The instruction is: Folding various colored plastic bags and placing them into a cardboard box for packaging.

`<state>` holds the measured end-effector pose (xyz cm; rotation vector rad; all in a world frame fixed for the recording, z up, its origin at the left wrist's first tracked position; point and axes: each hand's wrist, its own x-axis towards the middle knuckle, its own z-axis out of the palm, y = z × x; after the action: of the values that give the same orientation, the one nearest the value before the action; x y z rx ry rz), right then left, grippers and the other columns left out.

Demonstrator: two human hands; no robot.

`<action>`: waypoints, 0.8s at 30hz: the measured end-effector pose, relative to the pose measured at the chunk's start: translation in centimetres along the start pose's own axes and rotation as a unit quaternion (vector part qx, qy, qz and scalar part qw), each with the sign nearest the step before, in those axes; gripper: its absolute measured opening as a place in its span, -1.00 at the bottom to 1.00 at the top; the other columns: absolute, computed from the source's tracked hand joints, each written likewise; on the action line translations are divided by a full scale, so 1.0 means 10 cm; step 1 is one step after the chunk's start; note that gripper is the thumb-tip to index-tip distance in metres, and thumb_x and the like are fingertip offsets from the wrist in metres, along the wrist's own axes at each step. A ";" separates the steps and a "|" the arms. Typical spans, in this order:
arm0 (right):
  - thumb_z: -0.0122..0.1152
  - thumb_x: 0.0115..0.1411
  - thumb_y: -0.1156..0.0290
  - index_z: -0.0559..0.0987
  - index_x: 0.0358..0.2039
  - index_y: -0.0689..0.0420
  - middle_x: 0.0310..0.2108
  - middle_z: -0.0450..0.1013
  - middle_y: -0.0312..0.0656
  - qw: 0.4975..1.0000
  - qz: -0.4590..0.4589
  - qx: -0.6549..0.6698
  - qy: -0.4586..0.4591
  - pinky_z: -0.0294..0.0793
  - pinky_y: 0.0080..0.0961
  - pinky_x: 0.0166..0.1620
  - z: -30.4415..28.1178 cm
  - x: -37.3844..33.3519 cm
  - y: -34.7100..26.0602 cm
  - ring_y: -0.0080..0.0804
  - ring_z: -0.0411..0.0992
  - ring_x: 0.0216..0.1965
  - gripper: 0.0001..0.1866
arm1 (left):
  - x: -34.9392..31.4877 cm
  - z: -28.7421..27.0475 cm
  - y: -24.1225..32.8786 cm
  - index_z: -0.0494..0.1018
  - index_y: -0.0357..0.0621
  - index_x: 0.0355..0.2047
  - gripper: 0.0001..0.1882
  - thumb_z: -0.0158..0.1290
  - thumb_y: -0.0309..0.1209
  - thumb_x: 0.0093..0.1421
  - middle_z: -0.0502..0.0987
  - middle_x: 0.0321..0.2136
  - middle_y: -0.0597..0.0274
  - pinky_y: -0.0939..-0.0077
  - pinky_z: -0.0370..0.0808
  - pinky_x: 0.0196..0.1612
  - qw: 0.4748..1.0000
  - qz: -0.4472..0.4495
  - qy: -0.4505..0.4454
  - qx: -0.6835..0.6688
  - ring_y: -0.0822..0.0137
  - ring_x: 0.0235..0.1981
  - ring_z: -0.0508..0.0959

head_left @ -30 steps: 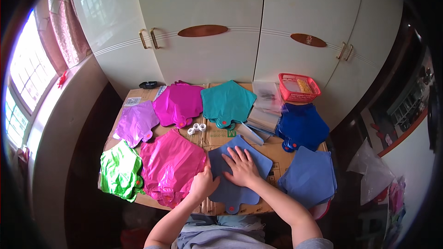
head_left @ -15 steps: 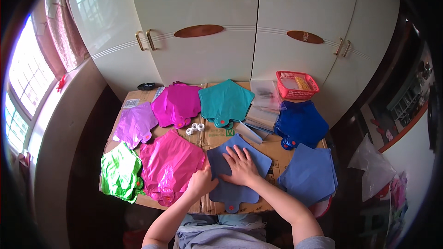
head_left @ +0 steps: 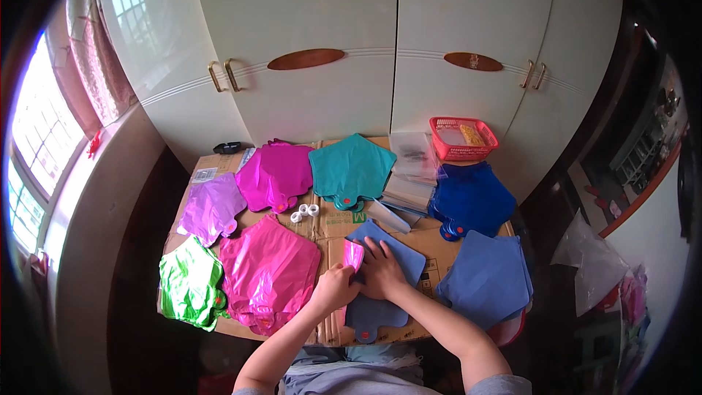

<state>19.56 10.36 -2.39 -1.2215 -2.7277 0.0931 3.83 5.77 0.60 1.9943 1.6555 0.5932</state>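
A flat, dull-blue foil balloon (head_left: 404, 256), with a small tab and red dot at its near end, lies in front of me. Its left edge is turned over, and a shiny pink strip (head_left: 352, 253) shows there. My left hand (head_left: 337, 286) is closed on this turned edge, with the fingertips partly hidden. Spread across the middle of the balloon, my right hand (head_left: 381, 275) lies flat, its fingers apart, close beside the left. A pile of shiny pink foil balloons (head_left: 270, 263) lies just left of my hands. More dull-blue ones (head_left: 486, 274) lie to the right.
Purple (head_left: 213, 208), magenta (head_left: 272, 175), teal (head_left: 351, 170), dark blue (head_left: 472, 194) and green (head_left: 191, 278) balloon piles ring the cardboard surface (head_left: 333, 230). White rings (head_left: 304, 212), clear bags (head_left: 413, 153) and a red basket (head_left: 462, 148) lie farther back. A cabinet (head_left: 307, 102) stands behind.
My left hand has moved right, bringing the balloon's left edge over so its pink side shows. The right hand has shifted slightly left and nearer. The whole view has tilted a little.
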 end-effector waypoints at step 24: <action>0.06 0.14 0.38 0.46 -0.32 0.31 -0.14 0.36 0.02 0.933 0.040 0.256 0.251 0.31 -0.24 0.05 0.28 0.04 0.17 -0.04 0.32 -0.04 -0.78 | -0.04 0.21 -0.06 0.41 -0.28 -0.38 -0.63 0.15 -0.21 -0.04 0.41 -0.37 -0.24 0.07 0.51 -0.24 1.000 0.002 -0.011 -0.012 -0.22 -0.37 0.52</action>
<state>20.10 11.85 -5.29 -1.0231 -2.0343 0.4116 4.52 5.27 -1.45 1.9806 1.6231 0.5885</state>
